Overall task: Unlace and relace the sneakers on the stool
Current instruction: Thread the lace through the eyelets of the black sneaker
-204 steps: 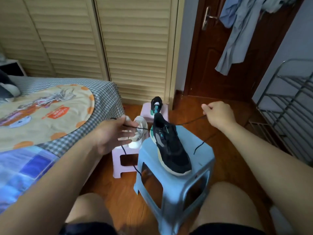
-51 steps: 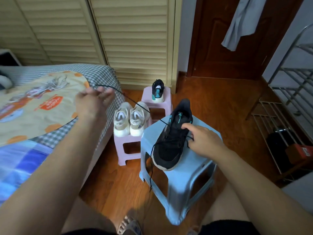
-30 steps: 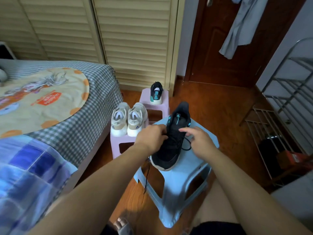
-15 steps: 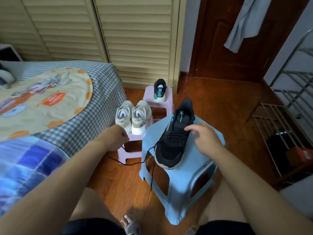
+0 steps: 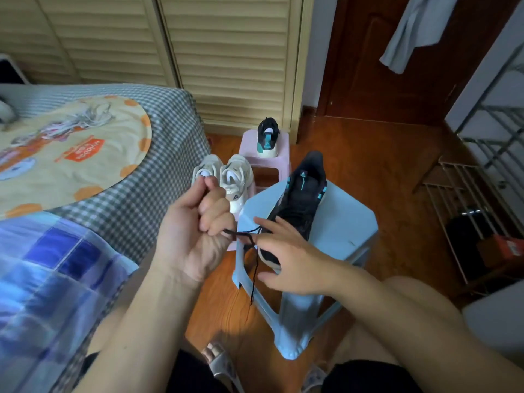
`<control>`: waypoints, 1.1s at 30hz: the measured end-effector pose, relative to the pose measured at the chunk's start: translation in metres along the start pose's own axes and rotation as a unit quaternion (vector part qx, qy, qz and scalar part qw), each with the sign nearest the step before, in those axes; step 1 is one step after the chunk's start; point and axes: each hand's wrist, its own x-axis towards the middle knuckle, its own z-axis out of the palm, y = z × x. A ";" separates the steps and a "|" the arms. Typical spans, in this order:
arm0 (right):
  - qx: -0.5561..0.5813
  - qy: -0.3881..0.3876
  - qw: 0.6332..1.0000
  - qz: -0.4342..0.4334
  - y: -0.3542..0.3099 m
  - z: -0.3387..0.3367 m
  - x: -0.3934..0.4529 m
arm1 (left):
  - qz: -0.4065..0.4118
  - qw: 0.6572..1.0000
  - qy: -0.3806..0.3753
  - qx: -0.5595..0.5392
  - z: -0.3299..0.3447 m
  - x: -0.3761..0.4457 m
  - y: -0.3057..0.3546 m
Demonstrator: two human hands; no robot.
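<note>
One lace: a thin black shoelace (image 5: 246,234) runs from the curled fingers of the left hand (image 5: 195,231) to the toe end of the black sneaker (image 5: 297,205), with a loose tail hanging down past the stool's front edge, centre of the frame.
Left hand: fingers curled tight, gripping the lace near its upper run (the grip looks firm).
Right hand: the right hand (image 5: 289,256) lies spread, fingers mostly straight, resting over the sneaker's toe; the lace passes between two fingers, but whether they pinch it I cannot tell.
Sneaker: black with teal trim, lying lengthwise on the blue stool (image 5: 351,222), heel toward the upper middle of the frame.
Handling: the lace is probably limp, light and prone to slipping, so best taken close to its tip; the shoe looks light and likely slides unless its toe or sides are pinned.
Surface: the stool top is smooth plastic, small, with little spare room.
Room: a pink stool (image 5: 279,165) behind carries a second black sneaker (image 5: 267,136); a cream pair (image 5: 224,177) sits left of it; bed (image 5: 136,177) at left, wooden floor (image 5: 382,154), metal rack (image 5: 482,171) at right.
</note>
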 end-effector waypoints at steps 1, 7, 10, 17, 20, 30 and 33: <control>0.048 -0.012 0.999 0.001 -0.007 0.002 -0.002 | 0.042 0.999 0.008 -0.032 0.000 -0.001 0.008; 0.179 0.080 0.975 0.101 0.000 -0.039 -0.016 | 0.395 0.887 0.224 0.077 -0.006 -0.007 0.071; 0.063 0.166 0.961 0.211 0.044 -0.067 -0.028 | 0.409 0.822 0.359 0.167 -0.042 -0.005 0.095; -0.031 0.141 0.919 0.368 0.086 -0.053 -0.023 | 0.109 0.854 0.308 0.404 -0.043 0.037 -0.015; 0.026 0.258 0.923 0.284 0.068 -0.054 -0.021 | 0.087 0.868 0.237 0.427 -0.027 0.054 -0.062; 0.476 0.286 0.793 0.252 0.027 -0.051 -0.013 | 0.116 0.938 0.188 0.267 -0.026 0.094 -0.129; 0.217 0.358 0.849 0.322 0.060 -0.067 -0.020 | 0.190 0.803 0.285 0.487 -0.036 0.088 -0.102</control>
